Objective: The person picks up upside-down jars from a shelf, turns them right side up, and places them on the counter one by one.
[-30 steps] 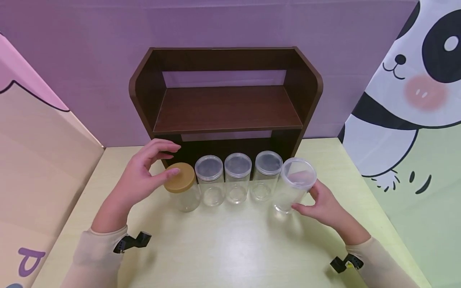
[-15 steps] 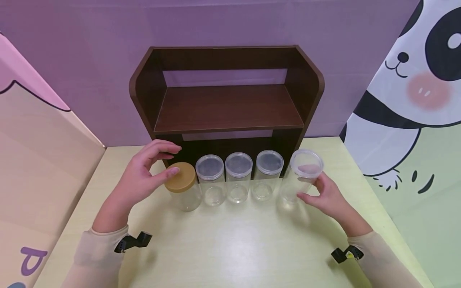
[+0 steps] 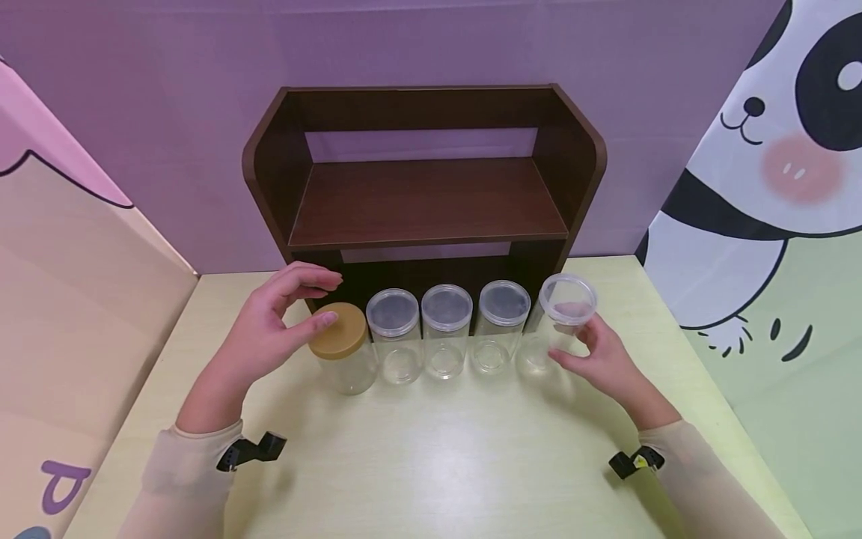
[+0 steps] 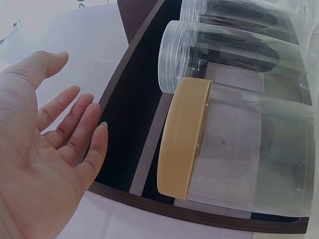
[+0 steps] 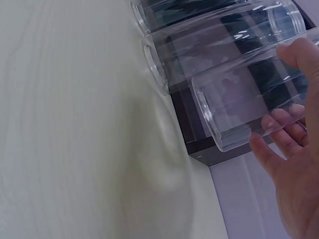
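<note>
My right hand (image 3: 601,363) grips a clear plastic jar (image 3: 537,340) at the right end of a row, thumb on one side and fingers on the other. In the right wrist view, that jar's round base (image 5: 208,117) hangs tilted over the tabletop. At the row's left end stands a clear jar with a tan lid (image 3: 339,331). My left hand (image 3: 272,322) hovers beside it with fingers loosely bent; the left wrist view has a gap between the fingers and the lid (image 4: 184,139). Three more clear jars with translucent lids (image 3: 393,313) stand upright between the hands.
Right behind the jars is a dark brown two-tier shelf (image 3: 427,202) against a purple backdrop (image 3: 431,45). The pale wooden table (image 3: 431,457) spreads in front. Printed panels rise at both sides, with a panda (image 3: 747,195) on the right one.
My right hand has moved the clear jar away from me, first rightward, then slightly back left toward the row. The left hand has stayed beside the tan-lidded jar.
</note>
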Demonstrator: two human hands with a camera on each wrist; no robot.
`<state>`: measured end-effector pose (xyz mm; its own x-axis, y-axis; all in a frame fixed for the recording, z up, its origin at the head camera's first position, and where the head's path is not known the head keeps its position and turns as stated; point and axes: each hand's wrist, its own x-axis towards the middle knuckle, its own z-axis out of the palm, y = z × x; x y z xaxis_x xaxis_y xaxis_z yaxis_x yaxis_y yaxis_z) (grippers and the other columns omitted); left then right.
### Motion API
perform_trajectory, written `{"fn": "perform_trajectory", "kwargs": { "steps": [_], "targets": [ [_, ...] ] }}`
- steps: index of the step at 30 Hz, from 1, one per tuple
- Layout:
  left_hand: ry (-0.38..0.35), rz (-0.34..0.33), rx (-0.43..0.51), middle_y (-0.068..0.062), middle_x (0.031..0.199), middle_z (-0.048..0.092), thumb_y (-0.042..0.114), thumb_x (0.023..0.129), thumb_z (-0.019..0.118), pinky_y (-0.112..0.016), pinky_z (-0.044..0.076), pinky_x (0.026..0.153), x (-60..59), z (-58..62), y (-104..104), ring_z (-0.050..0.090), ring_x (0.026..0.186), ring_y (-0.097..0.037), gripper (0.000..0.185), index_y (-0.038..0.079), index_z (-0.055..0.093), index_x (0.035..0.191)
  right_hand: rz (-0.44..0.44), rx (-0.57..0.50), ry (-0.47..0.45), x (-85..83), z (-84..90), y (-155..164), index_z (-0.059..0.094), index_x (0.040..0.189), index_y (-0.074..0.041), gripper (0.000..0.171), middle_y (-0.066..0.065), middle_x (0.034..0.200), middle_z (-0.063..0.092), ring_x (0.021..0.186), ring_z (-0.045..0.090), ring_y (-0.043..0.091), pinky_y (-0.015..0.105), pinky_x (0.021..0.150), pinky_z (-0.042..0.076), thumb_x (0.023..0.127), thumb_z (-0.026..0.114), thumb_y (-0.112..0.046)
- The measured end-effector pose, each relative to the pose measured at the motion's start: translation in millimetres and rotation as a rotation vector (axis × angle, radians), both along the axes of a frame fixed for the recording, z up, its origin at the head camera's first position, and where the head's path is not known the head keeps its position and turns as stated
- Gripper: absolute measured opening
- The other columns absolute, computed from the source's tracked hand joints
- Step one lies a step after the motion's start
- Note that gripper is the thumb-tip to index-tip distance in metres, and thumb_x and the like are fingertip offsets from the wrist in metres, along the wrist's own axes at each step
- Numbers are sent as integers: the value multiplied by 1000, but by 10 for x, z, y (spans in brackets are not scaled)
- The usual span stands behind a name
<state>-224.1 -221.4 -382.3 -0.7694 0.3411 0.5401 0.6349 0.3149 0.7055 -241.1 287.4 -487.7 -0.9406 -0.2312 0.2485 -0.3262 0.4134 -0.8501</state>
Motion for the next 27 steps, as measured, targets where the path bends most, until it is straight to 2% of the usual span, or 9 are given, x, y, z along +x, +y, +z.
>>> {"fn": "perform_trajectory", "kwargs": {
  "steps": [7, 15, 23, 27],
  "targets": [
    [-5, 7, 14, -11, 128, 71, -17, 90, 80, -23, 53, 108, 17, 8, 22, 67, 121, -14, 44, -3, 71, 131, -7, -57, -37, -47, -80, -28, 51, 148, 4, 68, 22, 150, 57, 134, 62, 50, 69, 125, 36, 91, 86, 4],
    [-20, 5, 19, 3, 127, 71, -16, 91, 80, -22, 52, 108, 22, 4, 31, 68, 119, -14, 44, 0, 72, 131, 16, -57, -55, -87, -206, -49, 47, 153, 3, 71, 24, 154, 54, 137, 60, 51, 65, 120, 45, 92, 85, 3],
    [-34, 20, 3, -8, 127, 73, -14, 92, 81, -21, 52, 109, 27, -4, 18, 69, 118, -14, 44, 3, 73, 132, 37, -81, -75, -127, -318, -78, 45, 155, 4, 73, 28, 156, 52, 136, 61, 54, 56, 112, 55, 92, 84, 5],
    [-34, 27, 2, -12, 126, 73, -14, 92, 80, -21, 51, 109, 38, -3, 10, 69, 117, -13, 44, 4, 73, 132, 47, -94, -71, -140, -335, -100, 45, 154, 5, 72, 27, 155, 52, 136, 60, 54, 54, 113, 54, 92, 83, 6]
  ]
}}
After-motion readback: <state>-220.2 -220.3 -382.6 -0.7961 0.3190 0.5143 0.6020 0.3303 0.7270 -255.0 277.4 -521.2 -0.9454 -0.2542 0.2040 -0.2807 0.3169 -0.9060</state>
